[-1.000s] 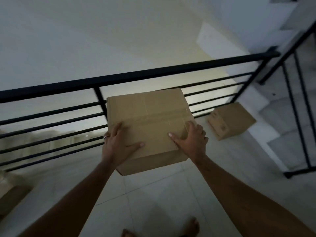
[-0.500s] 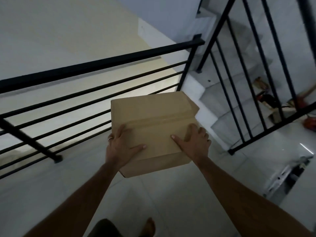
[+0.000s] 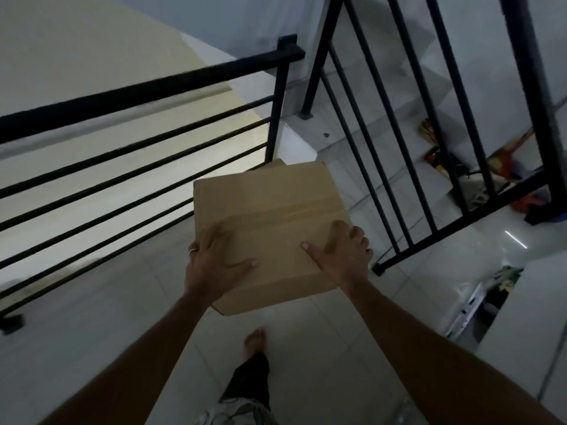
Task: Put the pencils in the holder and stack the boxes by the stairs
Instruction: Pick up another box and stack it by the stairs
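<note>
**Cardboard box carried to the corner by the stairs**

The cardboard box (image 3: 270, 222) is off the floor, held out in front of the person at arm's length, so that it can be set down without stooping over it first. Nearest to the camera, below the box, a bare foot (image 3: 255, 338) is planted on the tiled floor (image 3: 107, 317) mid-stride. The left hand (image 3: 211, 265) is clamped on the box's near left corner, thumb spread across the top and fingers wrapped down the side. The right hand (image 3: 343, 253) mirrors it on the near right corner, thumb flat on top. With a palm on each side the load stays level and the taped seam faces up.

Just past the box's far edge, a sliver of a second box (image 3: 271, 164) shows, most of it hidden; it appears to sit on the floor by the post of the black railing (image 3: 147, 87). That is probably why the carried box is held high: it looks meant to go on top. Beyond the box to the right, the stairs (image 3: 383, 142) rise behind slanted bars, with coloured clutter on the steps too blurred to name.
</note>
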A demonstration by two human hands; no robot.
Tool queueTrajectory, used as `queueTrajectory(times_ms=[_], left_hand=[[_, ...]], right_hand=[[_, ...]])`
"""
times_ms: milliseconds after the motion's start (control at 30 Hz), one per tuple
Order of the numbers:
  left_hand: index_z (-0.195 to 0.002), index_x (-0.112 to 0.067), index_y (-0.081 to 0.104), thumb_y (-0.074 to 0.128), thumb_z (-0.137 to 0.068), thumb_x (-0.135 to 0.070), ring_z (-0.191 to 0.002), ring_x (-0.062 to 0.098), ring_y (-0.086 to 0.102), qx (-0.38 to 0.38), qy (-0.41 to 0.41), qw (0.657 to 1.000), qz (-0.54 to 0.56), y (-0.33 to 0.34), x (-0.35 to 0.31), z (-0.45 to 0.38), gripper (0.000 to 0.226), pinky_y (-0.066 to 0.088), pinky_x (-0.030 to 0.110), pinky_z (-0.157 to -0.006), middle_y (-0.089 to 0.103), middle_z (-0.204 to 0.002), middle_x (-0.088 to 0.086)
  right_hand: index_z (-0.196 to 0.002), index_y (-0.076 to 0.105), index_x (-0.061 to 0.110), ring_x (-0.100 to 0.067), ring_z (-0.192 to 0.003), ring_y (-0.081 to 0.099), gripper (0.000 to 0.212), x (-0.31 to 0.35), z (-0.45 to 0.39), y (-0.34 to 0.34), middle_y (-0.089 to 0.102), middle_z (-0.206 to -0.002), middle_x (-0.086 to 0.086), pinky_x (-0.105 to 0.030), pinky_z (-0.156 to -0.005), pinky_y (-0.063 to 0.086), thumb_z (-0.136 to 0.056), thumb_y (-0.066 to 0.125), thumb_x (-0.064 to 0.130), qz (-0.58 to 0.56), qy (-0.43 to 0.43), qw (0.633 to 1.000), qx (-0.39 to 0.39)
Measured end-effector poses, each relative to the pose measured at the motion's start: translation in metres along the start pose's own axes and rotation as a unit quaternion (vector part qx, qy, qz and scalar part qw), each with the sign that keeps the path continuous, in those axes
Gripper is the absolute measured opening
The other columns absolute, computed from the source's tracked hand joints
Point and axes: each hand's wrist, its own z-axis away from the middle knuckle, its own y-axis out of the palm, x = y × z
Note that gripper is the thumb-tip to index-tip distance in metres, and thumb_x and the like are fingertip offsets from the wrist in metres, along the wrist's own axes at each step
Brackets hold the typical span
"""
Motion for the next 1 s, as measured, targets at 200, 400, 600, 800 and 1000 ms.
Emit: queueTrajectory(times_ms=[200, 400, 600, 800, 1000], left_hand=[[-0.140, -0.040, 0.033, 0.056, -0.055, -0.089, -0.133, 0.042, 0.026, 0.023, -0.023, 0.999, -0.017, 0.069, -0.074, -0.058, 0.101, 0.046, 0.055, -0.089, 0.020, -0.152, -0.019], [-0.140, -0.037, 0.033, 0.053, -0.056, -0.091, -0.135, 0.041, 0.025, 0.017, -0.077, 0.996, -0.032, 0.132, -0.127, -0.082, 0.102, 0.045, 0.058, -0.092, 0.017, -0.154, -0.016], [-0.140, -0.039, 0.034, 0.054, -0.057, -0.091, -0.136, 0.039, 0.025, -0.012, -0.153, 0.987, -0.048, 0.212, -0.168, -0.090, 0.100, 0.044, 0.058, -0.095, 0.016, -0.155, -0.017], [-0.140, -0.038, 0.035, 0.056, -0.056, -0.089, -0.138, 0.040, 0.023, -0.020, -0.197, 0.979, -0.042, 0.290, -0.175, -0.102, 0.100, 0.043, 0.060, -0.096, 0.017, -0.157, -0.016], [-0.141, -0.040, 0.033, 0.050, -0.055, -0.092, -0.137, 0.041, 0.024, -0.026, -0.206, 0.976, -0.061, 0.361, -0.138, -0.119, 0.102, 0.042, 0.058, -0.095, 0.016, -0.157, -0.016]], right_hand=[[-0.123, 0.032, 0.029, -0.039, -0.115, 0.044, 0.092, -0.071, -0.108, -0.004, 0.043, -0.126, -0.016, -0.053, -0.093, 0.037, -0.057, 0.053, 0.089, -0.005, -0.001, 1.000, 0.026], [-0.134, 0.031, 0.025, -0.038, -0.122, 0.038, 0.099, -0.131, -0.181, 0.001, 0.037, -0.135, -0.017, -0.054, -0.097, 0.035, -0.061, 0.056, 0.087, -0.005, -0.052, 0.995, 0.083], [-0.141, 0.027, 0.024, -0.039, -0.130, 0.030, 0.106, -0.198, -0.254, 0.022, 0.025, -0.148, -0.018, -0.054, -0.104, 0.031, -0.062, 0.046, 0.091, -0.009, -0.142, 0.979, 0.146], [-0.139, 0.040, 0.024, -0.038, -0.124, 0.036, 0.103, -0.247, -0.299, 0.077, 0.015, -0.156, -0.009, -0.052, -0.099, 0.036, -0.064, 0.040, 0.094, 0.018, -0.208, 0.968, 0.141], [-0.139, 0.044, 0.027, -0.036, -0.127, 0.033, 0.102, -0.279, -0.323, 0.157, 0.015, -0.158, -0.003, -0.052, -0.100, 0.033, -0.063, 0.041, 0.094, 0.040, -0.244, 0.958, 0.146]])
